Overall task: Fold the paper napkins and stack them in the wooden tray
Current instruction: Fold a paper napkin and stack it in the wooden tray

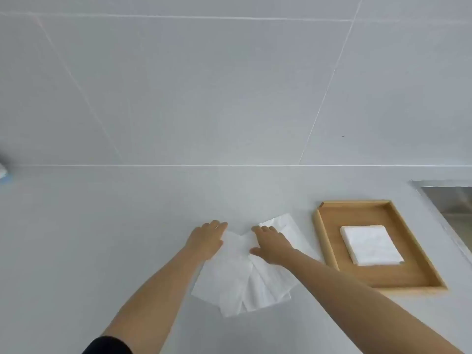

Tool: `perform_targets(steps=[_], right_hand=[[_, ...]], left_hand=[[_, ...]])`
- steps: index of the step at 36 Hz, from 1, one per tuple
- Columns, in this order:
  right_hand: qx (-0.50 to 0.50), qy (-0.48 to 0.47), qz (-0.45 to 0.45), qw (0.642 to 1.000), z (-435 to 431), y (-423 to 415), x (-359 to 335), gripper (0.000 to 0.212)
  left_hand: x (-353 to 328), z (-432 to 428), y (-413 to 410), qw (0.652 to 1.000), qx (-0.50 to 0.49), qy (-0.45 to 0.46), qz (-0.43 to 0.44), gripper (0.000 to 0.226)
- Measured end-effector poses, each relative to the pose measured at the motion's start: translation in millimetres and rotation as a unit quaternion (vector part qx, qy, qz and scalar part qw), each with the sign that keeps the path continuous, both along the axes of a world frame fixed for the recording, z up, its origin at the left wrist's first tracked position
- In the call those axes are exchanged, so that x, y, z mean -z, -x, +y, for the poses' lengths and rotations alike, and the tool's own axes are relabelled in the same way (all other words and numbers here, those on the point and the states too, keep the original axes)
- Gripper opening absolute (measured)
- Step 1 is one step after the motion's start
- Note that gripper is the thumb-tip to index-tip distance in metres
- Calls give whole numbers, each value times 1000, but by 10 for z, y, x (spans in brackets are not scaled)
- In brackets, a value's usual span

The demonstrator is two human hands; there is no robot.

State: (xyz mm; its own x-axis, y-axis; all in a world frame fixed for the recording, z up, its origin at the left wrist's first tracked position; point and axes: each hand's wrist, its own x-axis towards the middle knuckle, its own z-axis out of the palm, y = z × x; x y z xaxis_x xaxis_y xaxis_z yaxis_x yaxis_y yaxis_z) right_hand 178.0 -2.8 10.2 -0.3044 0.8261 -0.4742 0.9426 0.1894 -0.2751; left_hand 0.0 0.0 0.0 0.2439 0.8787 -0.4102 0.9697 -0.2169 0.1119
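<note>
Several unfolded white paper napkins [242, 279] lie overlapped in a loose pile on the white counter. My left hand [208, 238] rests flat on the pile's far left corner, fingers together. My right hand [272, 245] presses flat on the far middle of the pile, fingers spread. Neither hand grips a napkin. To the right stands the wooden tray [329, 251], and a neat stack of folded white napkins [369, 245] lies in its middle.
A steel sink edge [444, 183] shows at the far right behind the tray. A tiled white wall rises behind the counter. A blurred blue and white object [3, 172] sits at the left edge.
</note>
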Motion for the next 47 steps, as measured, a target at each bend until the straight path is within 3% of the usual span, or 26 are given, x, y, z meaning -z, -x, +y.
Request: perform_targets(steps=[15,29,36,39,43,47], right_hand=[[54,48,-27,997,239,155,178,49],[68,61,-16,996,247,134,213,46],[85,30,42,995,318,197,83,22],[80,2,60,995,368,269,3,7],[78,-30,95,992,396,382,-103,14],[56,-50,126,989,367,459,-179,16]], left_hand=[[135,392,-125,998,34,44,-2,51],[110,396,-87,996,8,90,-19,29],[-70,400,137,992,-61,76,-86,5],[-158,420,237,985,-90,63,-130,12],[-292,409,359,981,-112,49,-154,16],[-333,323,476,983,-110,49,-135,39]])
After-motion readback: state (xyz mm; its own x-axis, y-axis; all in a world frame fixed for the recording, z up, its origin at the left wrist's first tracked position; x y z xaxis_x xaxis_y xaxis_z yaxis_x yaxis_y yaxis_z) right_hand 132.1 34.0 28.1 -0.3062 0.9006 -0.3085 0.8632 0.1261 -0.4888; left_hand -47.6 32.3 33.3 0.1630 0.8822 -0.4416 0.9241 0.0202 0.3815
